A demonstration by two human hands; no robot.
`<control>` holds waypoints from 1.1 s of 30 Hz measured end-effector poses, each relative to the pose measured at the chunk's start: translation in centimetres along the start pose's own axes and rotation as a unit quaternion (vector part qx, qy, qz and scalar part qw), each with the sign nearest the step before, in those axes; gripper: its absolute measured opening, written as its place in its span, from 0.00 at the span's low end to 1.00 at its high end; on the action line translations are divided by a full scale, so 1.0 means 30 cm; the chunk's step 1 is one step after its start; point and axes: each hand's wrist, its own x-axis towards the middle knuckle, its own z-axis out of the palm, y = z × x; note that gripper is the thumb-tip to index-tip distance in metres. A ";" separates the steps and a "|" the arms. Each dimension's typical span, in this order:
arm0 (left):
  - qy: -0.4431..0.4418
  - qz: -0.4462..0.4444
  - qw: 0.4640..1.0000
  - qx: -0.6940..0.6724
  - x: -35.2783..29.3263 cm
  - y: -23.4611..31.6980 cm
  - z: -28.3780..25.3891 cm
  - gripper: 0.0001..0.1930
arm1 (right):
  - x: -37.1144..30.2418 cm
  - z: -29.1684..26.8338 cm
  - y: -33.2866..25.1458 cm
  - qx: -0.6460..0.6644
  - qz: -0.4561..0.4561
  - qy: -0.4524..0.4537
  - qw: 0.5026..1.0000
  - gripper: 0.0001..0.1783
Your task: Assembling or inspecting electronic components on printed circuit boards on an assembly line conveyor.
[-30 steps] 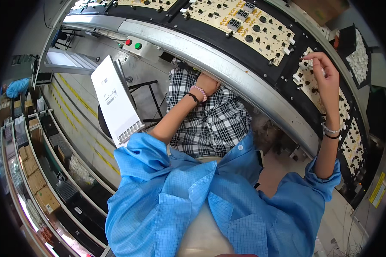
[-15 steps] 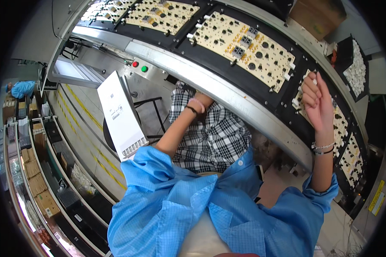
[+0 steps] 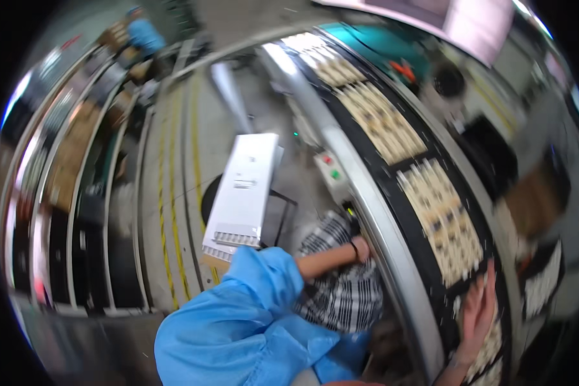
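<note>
Loaded shelving (image 3: 85, 186) is lining the left | yellow stripes (image 3: 196, 116) are running along grey floor (image 3: 210, 148) | pinkish-white panel (image 3: 476, 26) is glowing far right

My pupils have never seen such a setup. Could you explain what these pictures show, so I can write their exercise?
There is no robot: a person works bare-handed. A wide fisheye camera on their head looks down, so straight edges bend. The right hand is over the black surface, beside a cream circuit board; more boards lie along it. Blur hides whether that hand holds anything. The left hand is beside the metal rail, partly hidden, so its grip cannot be told. A flat white package lies farther left.
</note>
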 end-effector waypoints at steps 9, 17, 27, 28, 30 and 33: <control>-0.056 -0.099 0.993 -0.033 -0.001 0.450 -0.394 0.12 | -0.091 -0.034 -0.108 -0.087 0.098 0.098 0.986 0.16; 0.078 -0.067 0.989 -0.103 0.066 0.398 -0.194 0.12 | -0.054 -0.177 -0.093 -0.061 0.083 0.060 0.993 0.15; -0.174 0.549 0.737 -0.354 0.436 0.168 0.293 0.12 | -0.074 -0.122 -0.057 -0.006 0.067 0.007 0.998 0.29; -0.167 0.518 0.759 -0.358 0.421 0.149 0.296 0.12 | -0.085 -0.106 -0.056 0.017 0.055 0.004 0.998 0.28; -0.147 0.453 0.800 -0.365 0.392 0.123 0.291 0.12 | -0.083 -0.109 -0.048 0.032 0.063 -0.002 0.998 0.27; -0.114 0.362 0.848 -0.370 0.338 0.122 0.272 0.12 | -0.079 -0.050 -0.063 0.053 0.070 -0.020 0.996 0.25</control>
